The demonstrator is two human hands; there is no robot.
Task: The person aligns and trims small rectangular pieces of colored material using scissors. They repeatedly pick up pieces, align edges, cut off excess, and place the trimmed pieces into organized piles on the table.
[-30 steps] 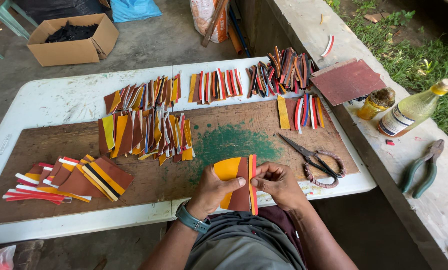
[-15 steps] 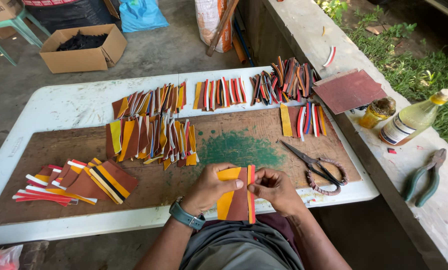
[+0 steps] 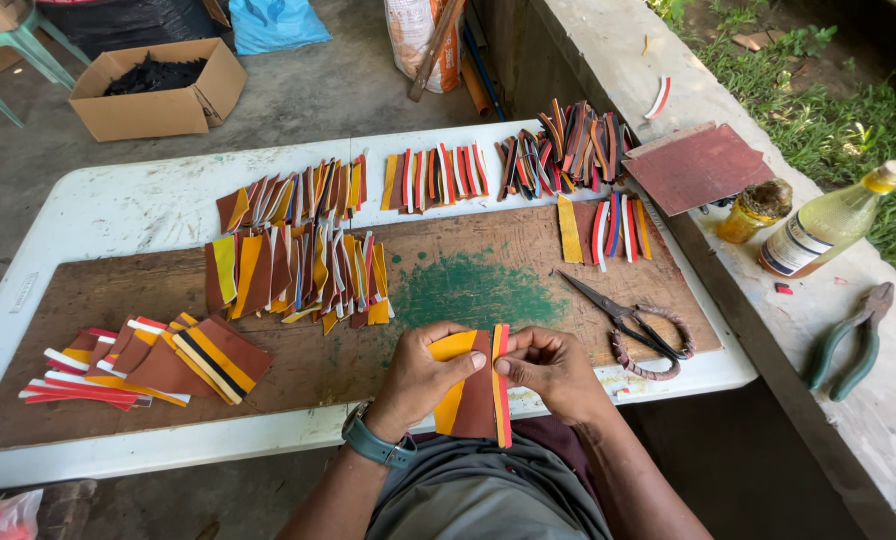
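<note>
Pinching a layered brown piece (image 3: pixel 476 395) between both hands, I keep it just off the near edge of the white table (image 3: pixel 118 205), right in front of my body. My left hand (image 3: pixel 418 378) clamps its left side, thumb laid across the orange strip (image 3: pixel 452 350) that runs down that face. My right hand (image 3: pixel 553 368) closes thumb and forefinger on the red and orange strips (image 3: pixel 501 385) along the right edge (the other fingers curl loosely behind, and I cannot tell whether they touch). A teal watch (image 3: pixel 376 446) sits on my left wrist.

From the piece, a wooden board (image 3: pixel 468 265) covers the table toward 12 o'clock, with a green paint stain (image 3: pixel 473 292) in its middle. At 1 o'clock to 2 o'clock lie scissors (image 3: pixel 623 320) with wrapped handles, blades pointing away to the upper left. At 9 o'clock a fan of finished brown, red and orange pieces (image 3: pixel 148 360) lies on the board. At 11 o'clock stands a dense spread of cut strips (image 3: pixel 293 265), and further rows (image 3: pixel 433 175) line the far edge near 12 o'clock. Farther off at 2 o'clock, on the concrete ledge (image 3: pixel 768 300), rest a dark red sheet (image 3: pixel 698 165), a small jar (image 3: pixel 753 210), a bottle of yellowish liquid (image 3: pixel 828 220) on its side, and green-handled pliers (image 3: pixel 853 340). A cardboard box (image 3: pixel 158 85) sits on the floor at 10 o'clock, well apart.
</note>
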